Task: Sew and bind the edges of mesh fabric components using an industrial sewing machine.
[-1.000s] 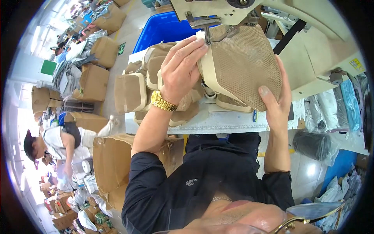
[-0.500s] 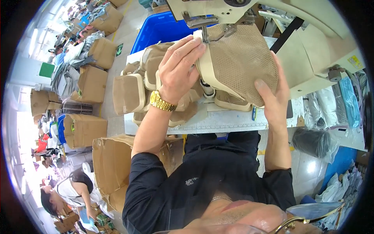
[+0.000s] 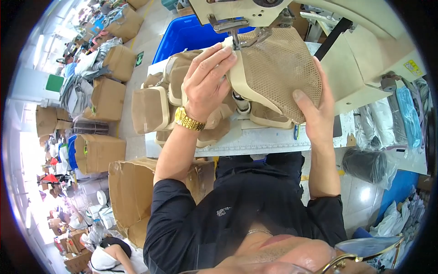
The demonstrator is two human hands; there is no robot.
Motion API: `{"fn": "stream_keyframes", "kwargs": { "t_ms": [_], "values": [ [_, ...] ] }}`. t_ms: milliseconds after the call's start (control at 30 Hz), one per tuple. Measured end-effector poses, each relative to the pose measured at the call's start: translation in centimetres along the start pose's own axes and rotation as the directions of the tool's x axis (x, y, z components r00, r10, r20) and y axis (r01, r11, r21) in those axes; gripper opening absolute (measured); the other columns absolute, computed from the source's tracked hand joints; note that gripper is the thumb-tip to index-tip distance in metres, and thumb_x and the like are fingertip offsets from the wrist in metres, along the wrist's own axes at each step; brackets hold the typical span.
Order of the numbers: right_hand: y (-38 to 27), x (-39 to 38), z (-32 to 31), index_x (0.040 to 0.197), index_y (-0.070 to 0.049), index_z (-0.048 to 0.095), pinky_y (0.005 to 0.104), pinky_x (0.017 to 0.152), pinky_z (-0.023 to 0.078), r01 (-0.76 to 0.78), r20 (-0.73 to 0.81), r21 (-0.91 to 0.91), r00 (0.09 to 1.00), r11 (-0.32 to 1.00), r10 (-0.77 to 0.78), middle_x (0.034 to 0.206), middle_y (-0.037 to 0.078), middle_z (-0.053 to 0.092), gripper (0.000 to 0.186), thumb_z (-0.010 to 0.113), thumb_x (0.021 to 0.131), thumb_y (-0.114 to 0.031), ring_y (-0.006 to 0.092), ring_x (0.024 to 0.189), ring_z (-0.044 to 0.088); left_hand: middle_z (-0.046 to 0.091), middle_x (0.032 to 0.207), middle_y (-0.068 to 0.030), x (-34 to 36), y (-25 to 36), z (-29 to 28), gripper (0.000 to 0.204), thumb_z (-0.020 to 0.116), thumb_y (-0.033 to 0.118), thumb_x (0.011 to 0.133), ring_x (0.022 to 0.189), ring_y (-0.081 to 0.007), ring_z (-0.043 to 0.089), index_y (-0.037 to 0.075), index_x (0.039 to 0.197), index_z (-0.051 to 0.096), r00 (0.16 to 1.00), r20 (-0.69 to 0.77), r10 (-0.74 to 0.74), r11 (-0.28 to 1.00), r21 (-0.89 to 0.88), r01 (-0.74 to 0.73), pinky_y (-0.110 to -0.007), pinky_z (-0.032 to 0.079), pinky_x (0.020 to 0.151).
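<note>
A tan mesh fabric piece [image 3: 278, 68] with a cream edge band [image 3: 241, 81] lies under the presser foot [image 3: 236, 41] of a sewing machine [image 3: 246, 13]. My left hand [image 3: 207, 75], with a gold watch on its wrist, has its fingers pressed together on the band just left of the foot. My right hand [image 3: 317, 107] grips the mesh at its right side, thumb on top and fingers behind the edge. Several tan pieces with cream rims [image 3: 153, 109] are heaped on the white table [image 3: 219, 148] beyond and below my left hand.
A blue bin [image 3: 182, 39] stands behind the table. An open cardboard box [image 3: 130, 196] is by my left side. Bagged fabric [image 3: 378, 121] and a dark wrapped roll [image 3: 365, 166] are at the right. Cartons [image 3: 107, 98] line the left, where another person [image 3: 112, 255] bends over.
The fabric piece and both my hands have shifted slightly left, my right hand also a little lower on it. The other person at lower left has bent down further.
</note>
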State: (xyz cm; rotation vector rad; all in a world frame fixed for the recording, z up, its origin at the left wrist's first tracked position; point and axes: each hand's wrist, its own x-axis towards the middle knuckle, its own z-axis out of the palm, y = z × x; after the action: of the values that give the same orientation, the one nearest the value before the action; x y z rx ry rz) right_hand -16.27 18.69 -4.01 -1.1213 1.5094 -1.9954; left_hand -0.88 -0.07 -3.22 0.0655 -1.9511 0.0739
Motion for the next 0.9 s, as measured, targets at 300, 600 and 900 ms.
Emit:
{"fn": "stream_keyframes", "kwargs": {
  "t_ms": [300, 600, 900],
  "values": [
    [-1.7, 0.0, 0.7, 0.145, 0.006, 0.031, 0.0340, 0.102, 0.042, 0.013, -0.005, 0.066, 1.000, 0.998, -0.013, 0.133, 0.018, 0.051, 0.071, 0.066, 0.086, -0.009, 0.0227, 0.120, 0.053, 0.070, 0.107, -0.0086, 0.0, -0.1, -0.2, 0.036, 0.067, -0.007, 0.064, 0.104, -0.0273, 0.066, 0.004, 0.098, 0.074, 1.000, 0.000, -0.030, 0.999, -0.021, 0.030, -0.036, 0.055, 0.089],
    [-1.7, 0.5, -1.3, 0.144, 0.002, 0.039, 0.0332, 0.091, 0.047, 0.006, 0.037, -0.209, 0.999, 0.978, 0.002, 0.123, 0.017, 0.058, 0.074, 0.074, 0.083, -0.022, 0.0217, 0.109, 0.058, 0.070, 0.104, -0.0084, -0.2, 0.8, -0.3, 0.035, 0.069, -0.006, 0.063, 0.103, -0.0274, 0.067, 0.004, 0.096, 0.074, 0.999, -0.033, -0.019, 0.999, -0.048, 0.017, -0.035, 0.056, 0.087],
    [0.6, 2.2, -1.1, 0.117, 0.000, 0.063, 0.0281, 0.076, 0.049, 0.381, 0.154, -0.476, 0.923, 0.792, -0.352, 0.095, 0.012, 0.067, 0.035, 0.069, 0.088, -0.018, 0.0206, 0.081, 0.063, 0.070, 0.109, -0.0116, -0.8, 0.3, 0.6, 0.036, 0.063, -0.008, 0.065, 0.107, -0.0286, 0.066, 0.003, 0.098, 0.073, 0.998, -0.047, -0.030, 0.999, -0.046, 0.028, -0.037, 0.054, 0.090]
  ]
}}
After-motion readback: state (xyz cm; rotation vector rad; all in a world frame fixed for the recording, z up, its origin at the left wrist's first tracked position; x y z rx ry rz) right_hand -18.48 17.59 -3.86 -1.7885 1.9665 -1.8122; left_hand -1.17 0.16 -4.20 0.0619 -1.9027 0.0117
